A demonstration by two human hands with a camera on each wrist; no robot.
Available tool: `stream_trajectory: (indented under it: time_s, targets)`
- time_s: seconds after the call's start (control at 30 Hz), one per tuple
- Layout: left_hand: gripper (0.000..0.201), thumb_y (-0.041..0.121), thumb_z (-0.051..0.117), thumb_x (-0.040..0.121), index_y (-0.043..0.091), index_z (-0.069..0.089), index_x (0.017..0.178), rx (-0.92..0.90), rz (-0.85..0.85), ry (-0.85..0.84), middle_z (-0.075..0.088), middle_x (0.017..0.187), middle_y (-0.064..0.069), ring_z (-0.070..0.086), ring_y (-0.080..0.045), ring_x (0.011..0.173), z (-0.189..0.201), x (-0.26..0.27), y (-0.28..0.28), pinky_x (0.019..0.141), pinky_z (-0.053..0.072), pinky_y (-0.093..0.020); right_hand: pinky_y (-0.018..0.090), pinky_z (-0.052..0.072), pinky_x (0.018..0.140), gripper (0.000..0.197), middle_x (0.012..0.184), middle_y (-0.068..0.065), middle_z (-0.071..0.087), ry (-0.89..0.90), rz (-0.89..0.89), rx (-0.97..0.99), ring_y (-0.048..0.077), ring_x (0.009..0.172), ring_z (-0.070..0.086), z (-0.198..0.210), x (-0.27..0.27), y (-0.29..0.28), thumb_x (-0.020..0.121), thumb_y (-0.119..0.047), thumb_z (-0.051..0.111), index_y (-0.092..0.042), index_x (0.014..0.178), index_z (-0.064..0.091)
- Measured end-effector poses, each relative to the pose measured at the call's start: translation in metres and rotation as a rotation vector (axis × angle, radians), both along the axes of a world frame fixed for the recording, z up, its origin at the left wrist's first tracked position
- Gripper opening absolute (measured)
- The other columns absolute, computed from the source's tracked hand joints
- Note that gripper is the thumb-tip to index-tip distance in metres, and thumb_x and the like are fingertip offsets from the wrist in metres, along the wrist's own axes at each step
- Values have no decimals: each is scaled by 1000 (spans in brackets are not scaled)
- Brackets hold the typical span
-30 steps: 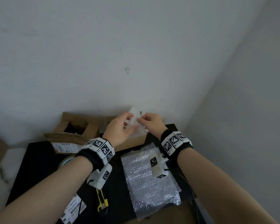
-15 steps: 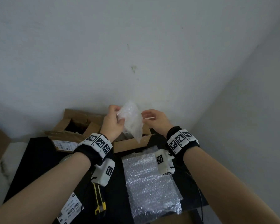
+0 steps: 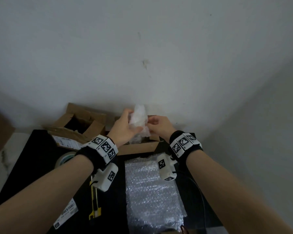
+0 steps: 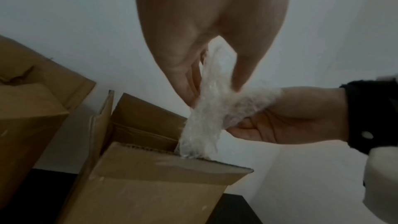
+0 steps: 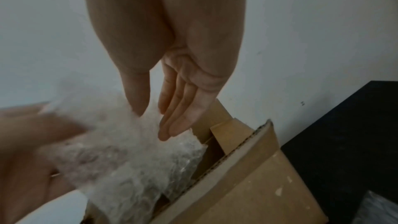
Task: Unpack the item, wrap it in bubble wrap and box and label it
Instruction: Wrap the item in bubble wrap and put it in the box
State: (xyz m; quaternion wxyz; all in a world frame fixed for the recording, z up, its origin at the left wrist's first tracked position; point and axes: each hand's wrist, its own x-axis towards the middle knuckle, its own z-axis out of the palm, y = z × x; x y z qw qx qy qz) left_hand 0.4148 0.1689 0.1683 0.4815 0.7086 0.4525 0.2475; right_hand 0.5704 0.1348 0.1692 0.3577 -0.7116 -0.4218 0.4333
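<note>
Cardboard box [image 3: 139, 147], flaps open, stands at the back of the black table [image 3: 34, 159]; a bubble-wrapped bundle [image 3: 139, 118] is held above it, its lower end trailing into the box. The left hand [image 3: 125, 128] pinches the bundle between thumb and fingers. The right hand [image 3: 159, 124] seems to hold its other side, though its fingers look nearly straight. A second open box [image 3: 78, 125] stands to the left, its inside too dark to read. A flat bubble wrap sheet [image 3: 150, 191] lies nearer.

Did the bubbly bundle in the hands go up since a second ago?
Yes. The bundle rose: before it sat level with the box flaps, and now it stands up higher against the wall, both hands holding it.
</note>
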Motion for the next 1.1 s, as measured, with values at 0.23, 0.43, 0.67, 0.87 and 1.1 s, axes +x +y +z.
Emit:
stream_trajectory:
  time_s: [0.23,0.43,0.67,0.87,1.1]
  targets:
    - [32,14,56,91,18,47,121,242,98,119,59,102,1,59,-14,90,-28,-5,-6,74,47,-26,38,49,94,42,120,8,61,-306,119,-187,24,110,58,-26,42,1,81,-27,71,-12,118,58]
    - [32,10,55,89,20,48,119,323,34,273,60,104,0,58,-17,90,-40,-3,-10,81,50,-36,31,44,87,67,127,12,55,-371,172,-292,27,114,54,-47,35,0,79,-38,73,-4,129,45]
    - [34,7,57,83,22,49,113,316,-3,378,59,99,-2,59,-24,88,-43,2,-8,78,50,-42,38,49,91,70,125,12,53,-393,184,-301,27,111,55,-59,39,7,75,-38,74,-3,128,43]
    - [40,6,53,85,22,49,121,291,-91,532,54,108,-6,57,-30,95,-43,13,-5,84,47,-41,37,52,80,20,104,16,60,12,98,-235,30,99,59,-51,55,3,96,-12,42,-6,108,57]
    - [36,13,51,90,19,46,125,355,-306,723,58,118,-9,57,-30,105,-44,51,-1,87,48,-43,31,52,82,33,122,20,59,189,42,-233,32,111,59,-59,68,-4,100,-10,34,-7,131,47]
